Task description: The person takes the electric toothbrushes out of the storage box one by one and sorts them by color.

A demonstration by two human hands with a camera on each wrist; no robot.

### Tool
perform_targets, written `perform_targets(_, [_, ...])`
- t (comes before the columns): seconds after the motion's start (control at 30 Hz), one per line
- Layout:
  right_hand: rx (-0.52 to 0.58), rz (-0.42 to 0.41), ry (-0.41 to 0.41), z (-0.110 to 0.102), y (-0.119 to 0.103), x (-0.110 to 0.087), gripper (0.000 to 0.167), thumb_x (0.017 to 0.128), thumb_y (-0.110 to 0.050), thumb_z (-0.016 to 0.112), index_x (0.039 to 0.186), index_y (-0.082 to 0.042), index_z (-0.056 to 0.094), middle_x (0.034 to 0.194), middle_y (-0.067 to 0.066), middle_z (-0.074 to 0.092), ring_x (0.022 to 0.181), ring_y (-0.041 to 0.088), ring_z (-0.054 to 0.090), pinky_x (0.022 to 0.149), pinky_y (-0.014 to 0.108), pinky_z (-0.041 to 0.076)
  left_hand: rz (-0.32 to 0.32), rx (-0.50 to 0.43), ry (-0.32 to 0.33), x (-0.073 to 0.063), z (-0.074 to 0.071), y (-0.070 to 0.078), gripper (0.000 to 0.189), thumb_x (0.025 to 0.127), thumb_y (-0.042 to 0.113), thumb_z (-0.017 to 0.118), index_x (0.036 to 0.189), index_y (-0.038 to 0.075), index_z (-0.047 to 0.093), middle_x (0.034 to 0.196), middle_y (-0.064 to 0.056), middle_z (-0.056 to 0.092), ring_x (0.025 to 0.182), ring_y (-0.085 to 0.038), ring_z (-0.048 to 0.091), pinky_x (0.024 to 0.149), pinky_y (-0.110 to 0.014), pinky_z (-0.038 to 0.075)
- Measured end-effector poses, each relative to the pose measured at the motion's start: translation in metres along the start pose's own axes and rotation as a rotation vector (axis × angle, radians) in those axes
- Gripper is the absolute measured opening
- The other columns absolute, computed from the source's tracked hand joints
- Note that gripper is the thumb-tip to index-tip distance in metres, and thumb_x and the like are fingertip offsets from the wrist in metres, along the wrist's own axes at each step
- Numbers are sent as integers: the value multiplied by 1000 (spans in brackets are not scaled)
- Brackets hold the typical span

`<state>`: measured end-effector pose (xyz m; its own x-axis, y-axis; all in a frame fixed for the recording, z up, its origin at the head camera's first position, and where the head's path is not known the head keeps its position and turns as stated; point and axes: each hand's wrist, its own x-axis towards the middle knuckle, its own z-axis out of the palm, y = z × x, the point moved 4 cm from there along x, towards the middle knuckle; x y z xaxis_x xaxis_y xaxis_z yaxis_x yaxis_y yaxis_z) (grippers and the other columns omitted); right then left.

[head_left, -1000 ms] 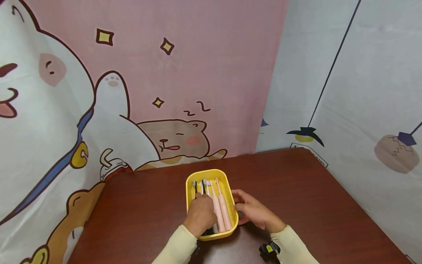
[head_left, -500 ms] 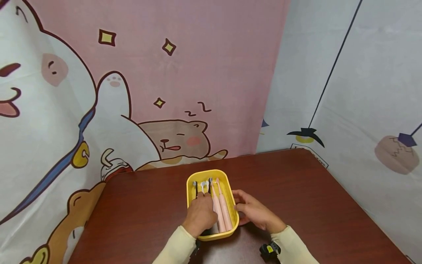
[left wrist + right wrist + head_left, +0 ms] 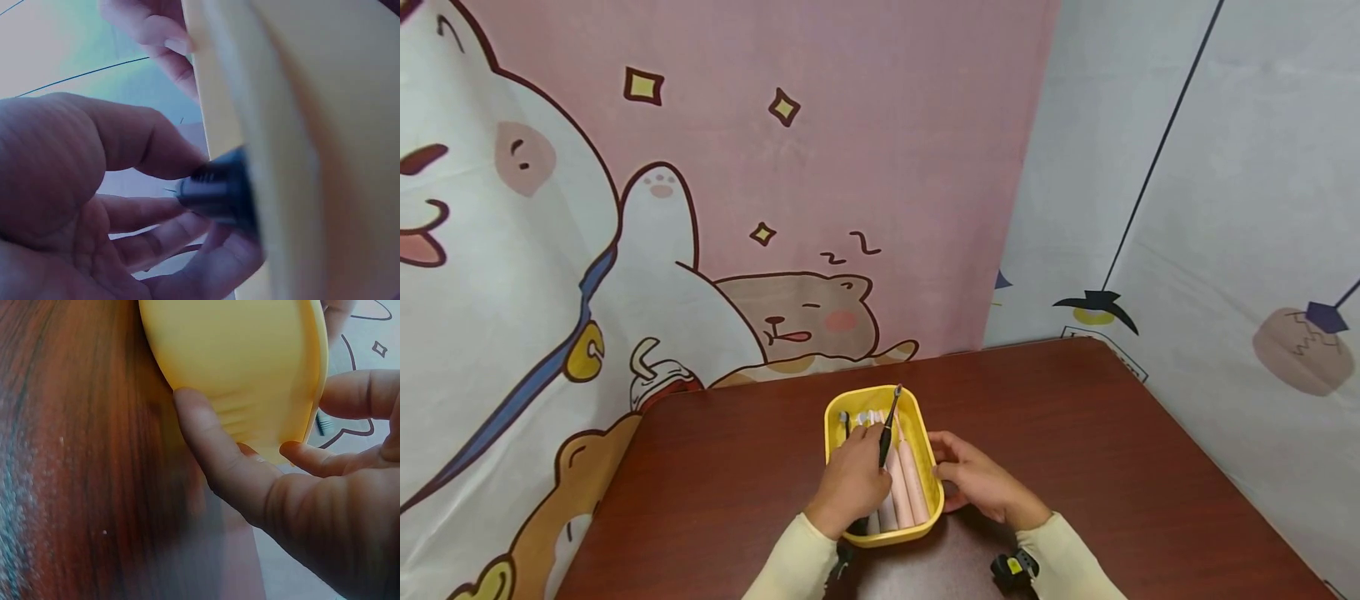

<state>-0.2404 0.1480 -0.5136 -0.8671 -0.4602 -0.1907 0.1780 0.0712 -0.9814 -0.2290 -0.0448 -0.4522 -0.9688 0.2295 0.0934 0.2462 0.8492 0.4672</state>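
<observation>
My left hand holds a black electric toothbrush over a yellow tray, its head pointing up and away past the far rim. In the left wrist view, thumb and fingers pinch the end of its dark handle. Two pink electric toothbrushes lie along the tray's right side. White brush heads and another dark brush head show beyond the left hand, which hides their handles. My right hand grips the tray's right wall, thumb against the outside in the right wrist view.
The tray stands on a dark reddish-brown wooden table. A cartoon-printed pink and white backdrop rises behind the table and along its right side. A black strapped device sits at the right wrist.
The black toothbrush first shifted right among the brushes, then rose out of the row in the left hand, tilting upward. The left hand lifted slightly; the right hand and tray stayed put.
</observation>
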Motion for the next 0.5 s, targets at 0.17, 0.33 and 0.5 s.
perform_targets(0.17, [-4,1,3,1,0,0,58,103,-5,49,159,-1,34,146,31,50,109,32,67,70,48,62,64,-66,50,-4,-10,-2,60,85,4,75,143,3,58,124,-14,67,101,-26,66,82,-46,55])
perform_targets(0.33, [-15,2,8,1,0,0,58,104,-7,49,159,-2,33,148,31,48,109,32,66,69,47,62,83,-133,108,-5,-24,-6,60,87,1,74,144,6,57,131,-13,67,104,-27,65,85,-49,55])
perform_targets(0.5, [-13,7,2,1,0,0,58,105,-8,49,160,-2,32,149,31,47,109,31,66,69,47,62,56,-197,137,-5,-32,-13,60,87,2,75,144,11,58,131,-9,67,97,-22,65,83,-42,55])
